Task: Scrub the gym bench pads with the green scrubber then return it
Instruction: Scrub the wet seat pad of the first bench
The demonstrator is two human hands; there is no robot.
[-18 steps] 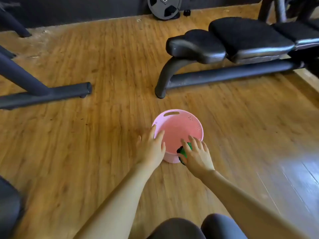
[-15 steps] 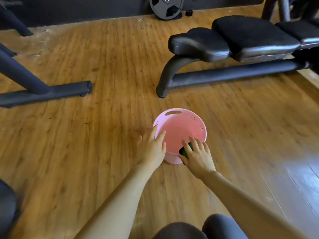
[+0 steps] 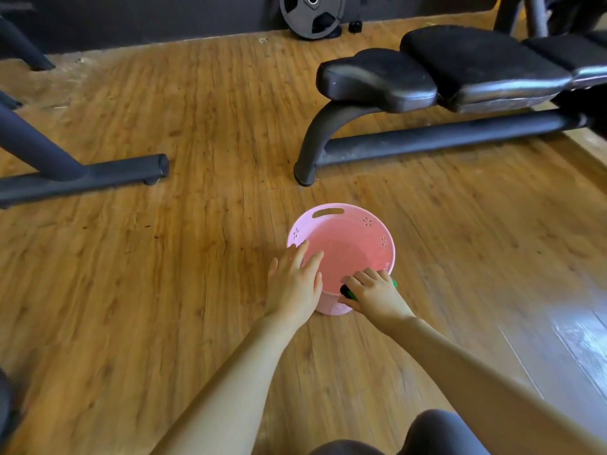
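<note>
A pink plastic bucket point(image 3: 361, 224) stands on the wooden floor in front of me. My right hand point(image 3: 374, 293) is over its near right rim, fingers curled round the green scrubber point(image 3: 348, 293), which is mostly hidden under the hand; green bits show at both sides. My left hand point(image 3: 294, 284) rests flat with straight fingers on the bucket's near left rim. The black gym bench point(image 3: 476, 70) with its padded sections stands beyond the bucket, at the upper right.
A dark machine frame bar point(image 3: 98, 175) lies on the floor at the left. A weight plate point(image 3: 312, 14) leans on the back wall. My knees point(image 3: 410, 438) show at the bottom edge. A glossy floor patch point(image 3: 565, 330) is at the right.
My right hand's fingers have curled tighter over the scrubber at the bucket's rim. The left hand has stayed on the rim. The view has shifted slightly.
</note>
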